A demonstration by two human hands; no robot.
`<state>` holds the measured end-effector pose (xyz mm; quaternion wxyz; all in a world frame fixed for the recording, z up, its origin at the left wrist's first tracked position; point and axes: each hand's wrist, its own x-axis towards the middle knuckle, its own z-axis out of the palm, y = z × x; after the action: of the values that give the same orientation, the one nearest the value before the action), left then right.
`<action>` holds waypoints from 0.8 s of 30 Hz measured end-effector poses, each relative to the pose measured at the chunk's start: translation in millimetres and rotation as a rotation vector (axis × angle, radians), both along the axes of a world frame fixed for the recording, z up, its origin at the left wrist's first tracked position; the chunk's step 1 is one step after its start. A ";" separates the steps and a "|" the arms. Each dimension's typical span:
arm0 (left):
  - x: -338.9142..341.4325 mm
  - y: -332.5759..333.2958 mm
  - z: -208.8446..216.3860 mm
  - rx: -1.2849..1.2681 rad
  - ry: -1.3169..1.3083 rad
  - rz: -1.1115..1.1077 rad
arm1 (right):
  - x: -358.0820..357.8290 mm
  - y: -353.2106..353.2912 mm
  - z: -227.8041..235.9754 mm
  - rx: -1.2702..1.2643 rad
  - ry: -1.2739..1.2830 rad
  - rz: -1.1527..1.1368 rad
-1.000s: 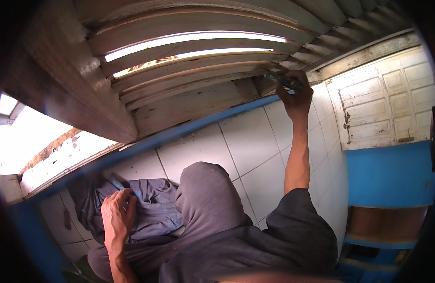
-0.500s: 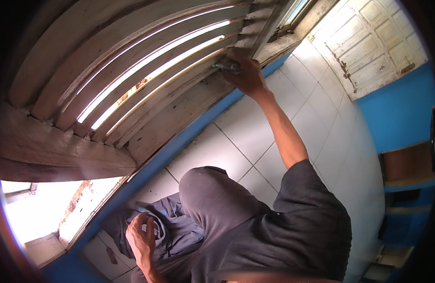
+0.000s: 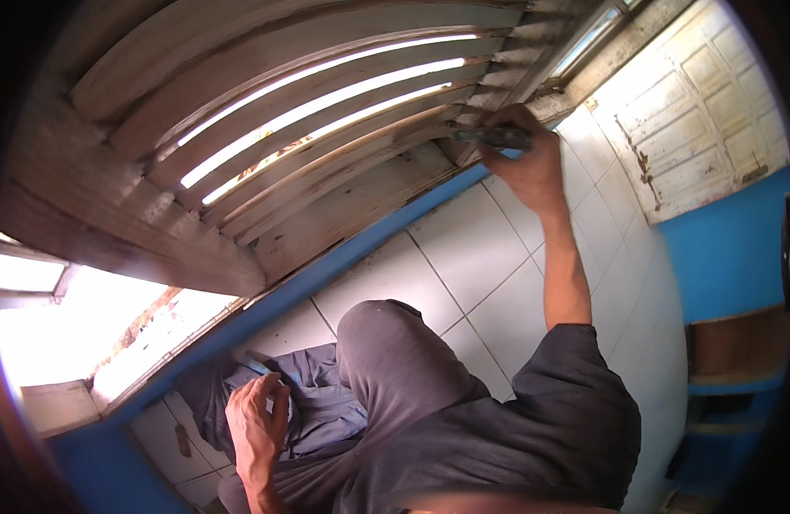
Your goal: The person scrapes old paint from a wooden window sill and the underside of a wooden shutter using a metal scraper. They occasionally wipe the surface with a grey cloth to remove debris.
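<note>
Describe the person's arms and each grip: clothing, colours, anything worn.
The right arm is bare below a loose, dark grey short sleeve. The right grip and left grip are ungloved human hands; no watch or bracelet shows. Any left sleeve is out of view.

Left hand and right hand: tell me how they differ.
The right hand grips a dark, narrow object; the left hand is loosely curled, with nothing visibly held. The right hand reaches out near the ends of the wooden slats; the left hand is low, over or beside crumpled grey cloth. Both are bare.
</note>
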<state>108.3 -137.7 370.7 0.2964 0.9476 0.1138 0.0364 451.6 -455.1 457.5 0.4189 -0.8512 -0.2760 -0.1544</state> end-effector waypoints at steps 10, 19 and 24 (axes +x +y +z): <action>-4.6 3.9 -28.1 -0.060 0.060 0.021 | 4.9 -15.7 24.4 -0.118 -0.105 -0.106; -1.4 6.9 -24.1 -0.076 0.072 0.083 | 27.1 -9.0 24.0 -0.115 -0.120 -0.027; -1.6 4.8 -26.8 -0.039 0.053 0.059 | 17.4 2.1 29.1 -0.208 -0.144 -0.060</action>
<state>106.7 -132.9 343.9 0.3104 0.9385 0.1503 0.0179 469.0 -453.0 486.7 0.3025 -0.8847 -0.2942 -0.1983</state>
